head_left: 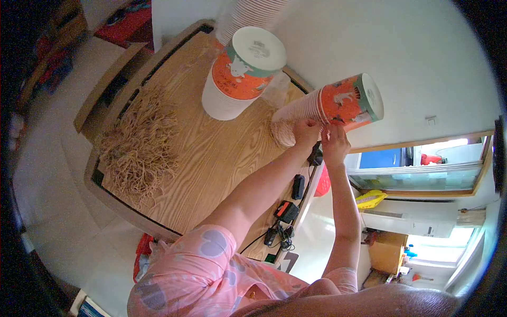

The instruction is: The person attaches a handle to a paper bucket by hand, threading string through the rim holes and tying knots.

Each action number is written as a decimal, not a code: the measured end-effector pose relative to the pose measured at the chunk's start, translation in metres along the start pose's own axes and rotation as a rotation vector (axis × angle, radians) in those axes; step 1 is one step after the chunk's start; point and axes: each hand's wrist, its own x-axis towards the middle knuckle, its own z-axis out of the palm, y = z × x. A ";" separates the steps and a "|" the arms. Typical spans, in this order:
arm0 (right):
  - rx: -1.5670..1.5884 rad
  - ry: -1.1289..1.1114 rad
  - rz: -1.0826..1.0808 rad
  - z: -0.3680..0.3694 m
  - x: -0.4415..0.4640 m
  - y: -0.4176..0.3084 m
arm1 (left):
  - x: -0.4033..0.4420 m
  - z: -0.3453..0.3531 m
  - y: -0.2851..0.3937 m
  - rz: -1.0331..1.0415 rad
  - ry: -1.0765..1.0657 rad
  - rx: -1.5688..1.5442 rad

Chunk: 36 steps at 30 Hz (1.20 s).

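A stack of paper cups lies tilted at the far right of the table, with orange and green animal print on its outermost cup and the bases facing up and right. My left hand is closed at the rims of this stack. Close beside it, my right hand pinches at the lower rim of the printed cup. What exactly lies between the fingertips is too small to make out. A second stack of paper cups stands upside down to the left, its printed cup outermost.
Tan crinkled strands form a pile on the wooden table. Another cup stack in clear plastic is at the back. Black adapters, a black and red box and cables lie along the right edge, beside the wall.
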 end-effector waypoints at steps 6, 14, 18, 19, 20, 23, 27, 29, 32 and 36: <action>-0.016 0.016 0.013 0.002 0.000 0.001 | 0.001 0.001 -0.001 0.010 -0.048 -0.039; 0.048 0.012 0.053 -0.005 0.004 -0.005 | 0.005 0.006 -0.010 -0.059 -0.066 0.015; 0.026 0.006 0.068 -0.003 0.004 -0.004 | 0.015 0.020 -0.040 0.002 -0.028 -0.029; 0.037 0.018 0.070 -0.003 0.005 -0.005 | 0.010 0.013 -0.026 -0.008 -0.035 0.025; 0.048 0.029 0.073 -0.003 0.006 -0.006 | 0.005 0.006 -0.012 -0.019 -0.042 0.078; 0.051 0.035 0.082 -0.002 0.008 -0.007 | 0.001 -0.001 0.002 -0.002 -0.045 0.133; 0.055 -0.104 0.155 -0.004 0.006 -0.005 | -0.003 -0.006 0.013 -0.034 -0.070 0.143; 0.042 -0.030 0.087 -0.002 0.006 -0.005 | -0.003 -0.005 0.011 -0.046 -0.065 0.096; 0.015 -0.018 0.061 0.001 0.003 -0.003 | 0.006 0.006 -0.015 -0.031 -0.054 0.094; 0.033 -0.034 0.052 0.000 0.003 -0.004 | 0.001 0.000 -0.002 -0.068 -0.071 0.082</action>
